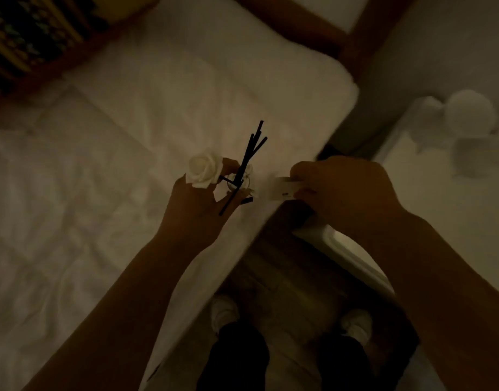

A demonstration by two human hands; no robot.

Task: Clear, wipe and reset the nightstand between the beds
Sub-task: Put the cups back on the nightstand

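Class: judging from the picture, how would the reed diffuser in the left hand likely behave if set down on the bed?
The diffuser looks top-heavy: long sticks fan above a small jar, so it may tip on the soft, wrinkled bed. The jar seems glass, probably fragile.

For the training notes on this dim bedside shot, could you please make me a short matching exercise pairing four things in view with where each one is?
Things:
1. white foam rose
2. bundle of thin black reed sticks
3. small pale card
4. pair of white shoes

Places:
A. pinched in the right hand
B. on the wooden floor at the bottom of the view
C. at the left hand's fingers, left of the sticks
D. rising from a small clear glass jar over the white bed sheet

Pairs: 1-C, 2-D, 3-A, 4-B
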